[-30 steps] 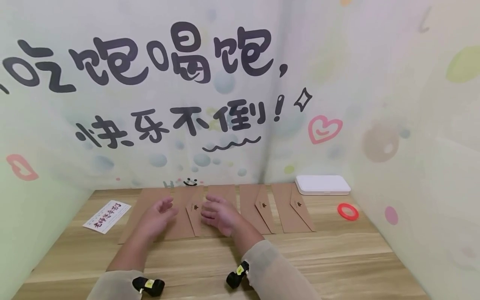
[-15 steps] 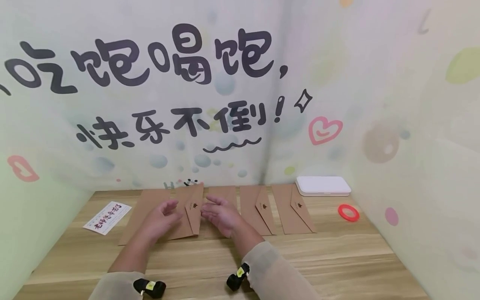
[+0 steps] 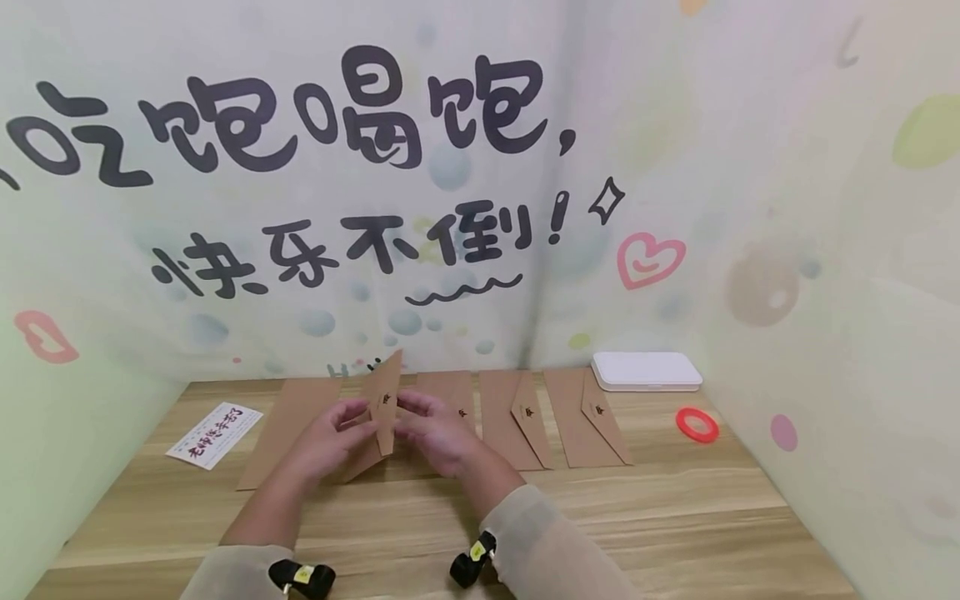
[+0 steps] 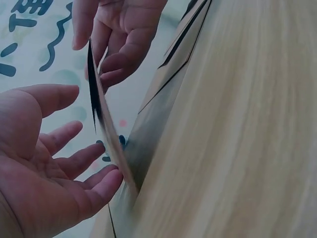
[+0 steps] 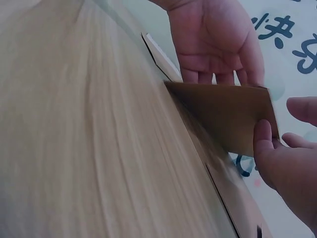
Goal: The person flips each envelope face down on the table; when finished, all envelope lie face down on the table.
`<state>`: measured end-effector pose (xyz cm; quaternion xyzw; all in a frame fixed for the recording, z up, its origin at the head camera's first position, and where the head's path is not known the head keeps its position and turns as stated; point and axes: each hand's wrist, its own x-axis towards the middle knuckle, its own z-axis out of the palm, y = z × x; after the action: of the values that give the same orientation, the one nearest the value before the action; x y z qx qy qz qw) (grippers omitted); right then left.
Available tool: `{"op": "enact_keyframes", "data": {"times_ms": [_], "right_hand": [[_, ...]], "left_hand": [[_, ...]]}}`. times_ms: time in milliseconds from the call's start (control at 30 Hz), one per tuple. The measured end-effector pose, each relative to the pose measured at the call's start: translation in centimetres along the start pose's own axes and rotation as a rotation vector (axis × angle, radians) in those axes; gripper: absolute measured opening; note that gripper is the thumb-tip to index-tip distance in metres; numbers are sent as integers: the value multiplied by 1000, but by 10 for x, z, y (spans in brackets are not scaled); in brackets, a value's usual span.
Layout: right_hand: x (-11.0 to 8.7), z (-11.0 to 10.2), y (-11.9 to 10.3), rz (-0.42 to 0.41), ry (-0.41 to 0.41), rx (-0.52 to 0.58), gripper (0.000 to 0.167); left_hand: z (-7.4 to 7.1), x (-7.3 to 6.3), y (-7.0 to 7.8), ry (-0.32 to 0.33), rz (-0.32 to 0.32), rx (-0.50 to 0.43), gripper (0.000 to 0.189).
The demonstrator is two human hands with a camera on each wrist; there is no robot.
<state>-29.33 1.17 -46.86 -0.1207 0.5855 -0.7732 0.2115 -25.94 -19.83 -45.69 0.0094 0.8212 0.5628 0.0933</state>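
A brown paper envelope [image 3: 386, 387] with a small dark print on its flap stands tilted up between the two hands, its right edge raised. My right hand [image 3: 444, 435] pinches that raised edge, thumb on the flap side and fingers behind, as the left wrist view shows. My left hand [image 3: 328, 440] is at the flap side with relaxed fingers; in the left wrist view its lower fingertips are right at the envelope [image 4: 115, 136]. The right wrist view shows the plain back of the envelope [image 5: 218, 109], with left fingers partly hidden behind it.
More brown envelopes lie in a row: one at the left [image 3: 277, 433], one partly behind the right hand [image 3: 444, 383], two to the right [image 3: 502, 417]. A handwritten card [image 3: 213, 435] is far left. A white case [image 3: 647, 370] and red ring [image 3: 697, 425] sit right, before the printed wall.
The envelope between the hands has gone from lying flat to standing tilted, its right edge lifted. The right hand has taken hold of that edge, and the left hand has shifted slightly right.
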Motion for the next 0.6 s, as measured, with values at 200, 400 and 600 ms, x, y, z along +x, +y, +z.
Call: {"op": "enact_keyframes", "data": {"times_ms": [200, 400, 600], "right_hand": [[-5, 8, -3, -16, -40, -53, 64], [-9, 14, -3, -2, -43, -64, 65], [-10, 18, 1, -4, -64, -79, 68]], "left_hand": [[4, 0, 1, -14, 8, -57, 69], [8, 0, 2, 8, 5, -141, 66], [11, -2, 3, 47, 3, -107, 66]]}}
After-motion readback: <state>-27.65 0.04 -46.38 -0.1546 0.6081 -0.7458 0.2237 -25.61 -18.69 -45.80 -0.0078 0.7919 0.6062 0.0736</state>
